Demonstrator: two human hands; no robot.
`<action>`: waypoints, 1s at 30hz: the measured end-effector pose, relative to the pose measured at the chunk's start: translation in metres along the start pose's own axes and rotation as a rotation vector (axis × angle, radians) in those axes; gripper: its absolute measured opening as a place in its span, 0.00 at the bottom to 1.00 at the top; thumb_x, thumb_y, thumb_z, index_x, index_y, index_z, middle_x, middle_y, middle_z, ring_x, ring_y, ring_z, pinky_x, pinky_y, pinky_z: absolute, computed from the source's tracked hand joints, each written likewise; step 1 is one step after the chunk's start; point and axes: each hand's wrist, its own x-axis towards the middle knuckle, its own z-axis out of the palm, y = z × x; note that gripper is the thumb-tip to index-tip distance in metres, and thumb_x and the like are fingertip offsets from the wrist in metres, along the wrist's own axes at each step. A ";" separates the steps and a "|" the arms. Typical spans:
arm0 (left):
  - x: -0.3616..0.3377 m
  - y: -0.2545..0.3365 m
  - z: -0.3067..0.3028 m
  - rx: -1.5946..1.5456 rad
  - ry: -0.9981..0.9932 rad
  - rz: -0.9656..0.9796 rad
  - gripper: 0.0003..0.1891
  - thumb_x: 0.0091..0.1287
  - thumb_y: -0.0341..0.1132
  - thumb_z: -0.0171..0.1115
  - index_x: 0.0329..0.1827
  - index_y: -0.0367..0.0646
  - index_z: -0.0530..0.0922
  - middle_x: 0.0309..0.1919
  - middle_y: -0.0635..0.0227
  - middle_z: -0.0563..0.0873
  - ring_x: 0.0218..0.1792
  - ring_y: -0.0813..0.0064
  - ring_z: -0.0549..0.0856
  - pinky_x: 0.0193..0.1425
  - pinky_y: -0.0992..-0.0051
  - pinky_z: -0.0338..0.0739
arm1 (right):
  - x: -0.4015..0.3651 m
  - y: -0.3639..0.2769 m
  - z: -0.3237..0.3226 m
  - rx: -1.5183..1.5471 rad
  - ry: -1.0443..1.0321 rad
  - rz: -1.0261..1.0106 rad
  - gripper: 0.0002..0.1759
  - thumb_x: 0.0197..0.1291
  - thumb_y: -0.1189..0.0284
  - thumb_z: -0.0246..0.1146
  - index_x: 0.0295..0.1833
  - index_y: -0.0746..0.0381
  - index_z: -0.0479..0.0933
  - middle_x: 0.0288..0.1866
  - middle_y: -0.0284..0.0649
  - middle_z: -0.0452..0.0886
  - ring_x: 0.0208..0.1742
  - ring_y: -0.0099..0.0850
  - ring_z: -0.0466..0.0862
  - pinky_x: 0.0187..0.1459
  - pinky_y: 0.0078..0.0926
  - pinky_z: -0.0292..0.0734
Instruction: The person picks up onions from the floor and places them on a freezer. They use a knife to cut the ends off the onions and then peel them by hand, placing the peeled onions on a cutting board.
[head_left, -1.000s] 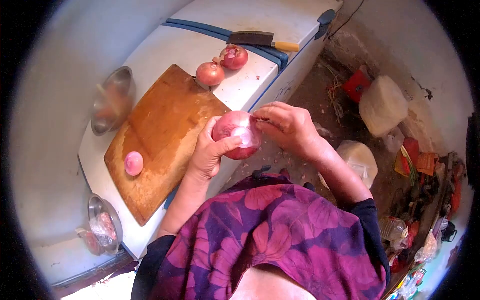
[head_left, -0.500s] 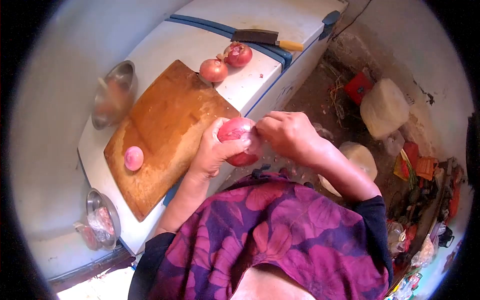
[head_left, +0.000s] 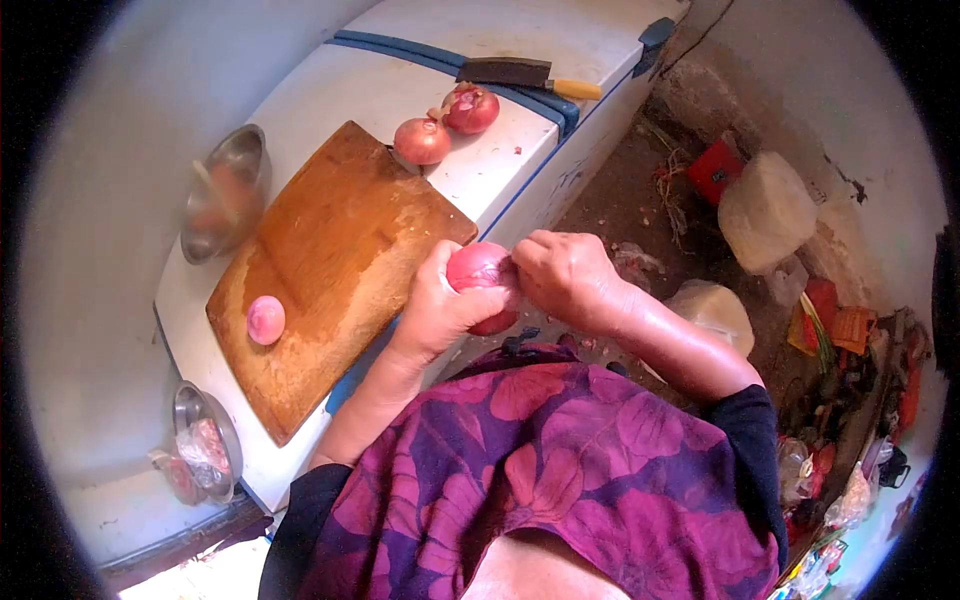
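My left hand (head_left: 440, 307) is wrapped round a large red onion (head_left: 478, 268), held up just off the near right corner of the wooden cutting board (head_left: 335, 230). At the onion's right side, the curled fingers of my right hand (head_left: 563, 275) are pinched together against it; whatever lies between them is hidden. A small peeled pink onion (head_left: 266, 320) rests on the left part of the board. Beyond the board's far corner sit two unpeeled onions, a paler one (head_left: 422, 141) and a darker one (head_left: 470, 108).
A cleaver (head_left: 505, 71) with a yellow handle lies at the back of the white chest top (head_left: 500, 165). Along the wall stand a metal bowl (head_left: 250, 165) and another bowl (head_left: 222, 425) with a plastic bag. Sacks (head_left: 768, 212) and clutter cover the floor at right.
The held onion has turned slightly in my left hand. My right hand's fingers have shifted a little at its side. The view has moved slightly.
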 end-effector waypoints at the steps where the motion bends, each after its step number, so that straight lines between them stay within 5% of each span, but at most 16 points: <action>1: 0.000 -0.001 0.001 -0.011 0.000 -0.014 0.24 0.48 0.35 0.74 0.45 0.38 0.73 0.38 0.66 0.81 0.38 0.79 0.80 0.45 0.76 0.77 | 0.001 0.002 0.002 0.006 0.017 0.008 0.05 0.51 0.72 0.59 0.32 0.61 0.72 0.27 0.40 0.77 0.29 0.41 0.82 0.29 0.37 0.79; 6: 0.000 0.012 -0.003 -0.342 -0.051 -0.141 0.22 0.48 0.33 0.73 0.45 0.39 0.73 0.39 0.66 0.81 0.42 0.76 0.81 0.52 0.74 0.75 | 0.007 0.010 -0.004 0.530 0.199 0.223 0.06 0.53 0.72 0.61 0.30 0.63 0.73 0.27 0.51 0.76 0.32 0.50 0.80 0.31 0.41 0.74; 9: 0.003 0.012 -0.010 -0.388 -0.018 -0.091 0.23 0.49 0.33 0.73 0.47 0.38 0.73 0.40 0.66 0.81 0.42 0.76 0.81 0.53 0.74 0.75 | 0.006 0.017 -0.015 0.557 -0.008 0.403 0.02 0.54 0.77 0.59 0.33 0.65 0.74 0.28 0.50 0.77 0.30 0.48 0.80 0.32 0.35 0.75; 12: 0.005 0.012 -0.016 -0.399 -0.026 -0.083 0.23 0.50 0.32 0.73 0.48 0.38 0.73 0.41 0.65 0.82 0.43 0.75 0.81 0.54 0.73 0.75 | 0.006 0.021 -0.007 0.591 0.233 0.315 0.04 0.55 0.77 0.59 0.36 0.64 0.75 0.31 0.49 0.79 0.31 0.47 0.81 0.33 0.34 0.77; 15: 0.006 0.014 -0.015 -0.401 -0.007 -0.084 0.24 0.50 0.32 0.74 0.48 0.38 0.73 0.42 0.64 0.82 0.44 0.76 0.81 0.54 0.74 0.75 | 0.003 0.017 -0.008 0.700 0.205 0.206 0.06 0.56 0.77 0.58 0.40 0.64 0.76 0.34 0.47 0.80 0.33 0.47 0.82 0.34 0.34 0.78; 19: 0.007 0.017 -0.008 -0.315 0.047 -0.026 0.24 0.51 0.31 0.74 0.48 0.39 0.73 0.42 0.65 0.82 0.43 0.78 0.81 0.52 0.75 0.75 | 0.010 -0.009 -0.017 0.207 0.175 0.048 0.07 0.54 0.71 0.62 0.39 0.60 0.77 0.30 0.41 0.78 0.31 0.41 0.83 0.30 0.35 0.80; 30: 0.005 0.008 -0.005 -0.093 0.040 0.088 0.24 0.50 0.34 0.74 0.47 0.39 0.72 0.40 0.67 0.81 0.40 0.80 0.80 0.47 0.77 0.76 | 0.012 0.003 -0.008 0.059 -0.038 -0.046 0.05 0.51 0.73 0.59 0.34 0.61 0.71 0.28 0.41 0.75 0.28 0.42 0.81 0.28 0.38 0.79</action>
